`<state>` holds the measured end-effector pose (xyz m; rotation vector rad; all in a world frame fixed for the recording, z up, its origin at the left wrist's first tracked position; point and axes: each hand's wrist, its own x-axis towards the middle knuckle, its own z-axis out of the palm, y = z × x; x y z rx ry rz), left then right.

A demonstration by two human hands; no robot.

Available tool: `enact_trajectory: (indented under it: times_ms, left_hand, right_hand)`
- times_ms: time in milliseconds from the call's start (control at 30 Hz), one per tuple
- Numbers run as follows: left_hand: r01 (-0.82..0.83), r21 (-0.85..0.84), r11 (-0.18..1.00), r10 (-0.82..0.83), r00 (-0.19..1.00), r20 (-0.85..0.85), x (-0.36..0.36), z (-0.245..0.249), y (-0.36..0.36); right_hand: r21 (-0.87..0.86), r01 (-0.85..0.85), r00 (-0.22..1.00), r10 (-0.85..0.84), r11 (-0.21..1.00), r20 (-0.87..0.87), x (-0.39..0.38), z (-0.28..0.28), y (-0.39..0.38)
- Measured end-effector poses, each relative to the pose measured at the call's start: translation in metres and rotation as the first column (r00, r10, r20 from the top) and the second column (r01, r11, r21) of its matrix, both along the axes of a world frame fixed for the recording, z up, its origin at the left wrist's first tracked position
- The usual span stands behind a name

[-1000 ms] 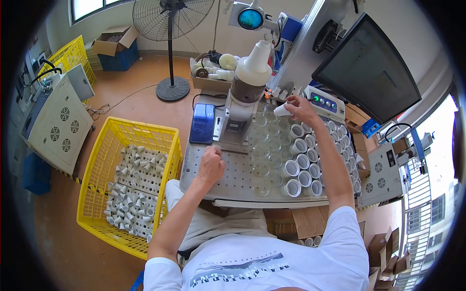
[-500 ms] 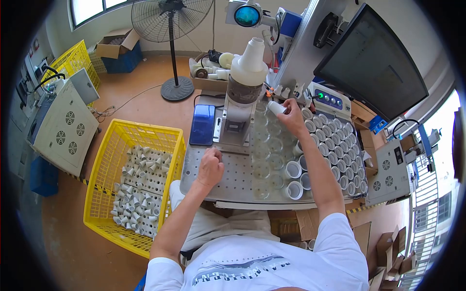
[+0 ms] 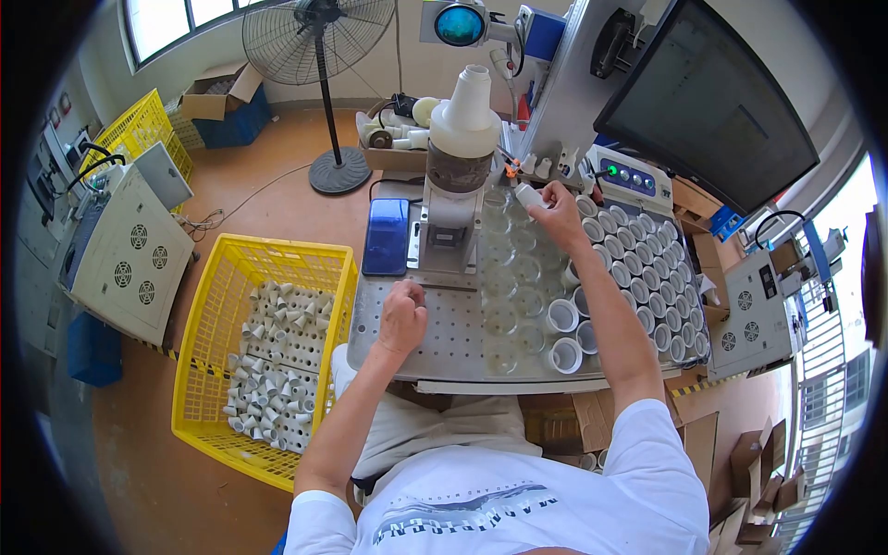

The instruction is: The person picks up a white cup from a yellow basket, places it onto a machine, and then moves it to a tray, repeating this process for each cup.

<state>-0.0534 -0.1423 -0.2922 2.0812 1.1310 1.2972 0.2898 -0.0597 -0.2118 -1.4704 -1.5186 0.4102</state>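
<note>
My right hand (image 3: 559, 213) pinches a small white plastic cup (image 3: 531, 197), which lies tilted above the far end of the clear tray (image 3: 500, 319) with round hollows. Rows of white cups (image 3: 635, 268) stand mouth up to the right of that forearm, and a few more are nearer the front edge. My left hand (image 3: 403, 317) rests curled on the perforated metal plate (image 3: 444, 347), and nothing shows in its fingers. Just beyond it lies a blue-screened phone (image 3: 386, 237). Between the hands rises a fixture topped by a white stepped cone (image 3: 465, 116).
A yellow crate (image 3: 199, 370) of small white cone-shaped parts stands on the floor at left. A lens head (image 3: 460, 25) hangs above the fixture. To the right are a control box (image 3: 634, 180) with a green light and a monitor (image 3: 712, 111). A fan (image 3: 319, 92) stands behind.
The view has shifted slightly. My right hand stays near the far end of the clear tray with the cup, whose tilt has changed a little. My left hand remains curled on the plate.
</note>
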Motion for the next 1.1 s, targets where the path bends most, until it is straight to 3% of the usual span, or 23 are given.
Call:
enact_trajectory:
  times_ms: [100,200,400,500,600,800,900,967,1000,1067,1100]
  left_hand:
    - [-0.005,-0.147,0.989,0.021,0.994,0.105,-0.002,0.003,0.004]
    - [-0.035,-0.125,0.992,0.054,0.986,0.158,-0.014,0.020,0.017]
    - [-0.139,-0.070,0.988,0.153,0.957,0.245,-0.036,0.126,0.071]
    - [-0.142,-0.011,0.990,0.140,0.954,0.265,-0.033,0.188,0.103]
    - [-0.125,0.076,0.989,0.096,0.947,0.305,-0.016,0.238,0.128]
    - [-0.109,-0.094,0.990,0.139,0.896,0.423,0.052,0.282,0.165]
    - [-0.006,-0.214,0.977,0.121,0.840,0.529,0.082,0.279,0.168]
    - [0.295,-0.351,0.888,-0.015,0.784,0.621,0.079,0.297,0.136]
    - [0.296,-0.351,0.888,-0.018,0.785,0.619,0.072,0.300,0.133]
    - [0.382,-0.203,0.902,-0.117,0.667,0.736,0.044,0.298,0.132]
    - [0.353,-0.159,0.922,-0.137,0.682,0.718,0.026,0.292,0.131]
  right_hand:
    - [0.008,0.015,0.999,-0.015,1.000,0.034,0.001,0.000,0.000]
    - [-0.023,0.025,0.999,-0.024,0.999,0.035,0.001,0.002,-0.001]
    - [-0.050,0.029,0.999,-0.027,0.998,0.033,0.003,0.004,0.001]
    - [-0.028,-0.010,0.992,0.006,1.000,-0.129,0.007,0.007,0.004]
    - [0.064,0.020,0.947,0.001,0.998,-0.321,-0.003,0.047,-0.008]
    - [0.279,-0.037,0.820,0.189,0.960,-0.541,-0.027,0.129,-0.002]
    - [0.408,-0.064,0.773,0.304,0.911,-0.557,-0.067,0.173,-0.002]
    - [0.462,-0.076,0.763,0.350,0.884,-0.543,-0.094,0.187,0.000]
    - [0.456,-0.121,0.804,0.357,0.881,-0.476,-0.107,0.191,0.001]
    - [0.442,-0.156,0.836,0.356,0.883,-0.417,-0.124,0.184,0.002]
    - [0.386,-0.170,0.904,0.299,0.907,-0.306,-0.133,0.179,0.002]
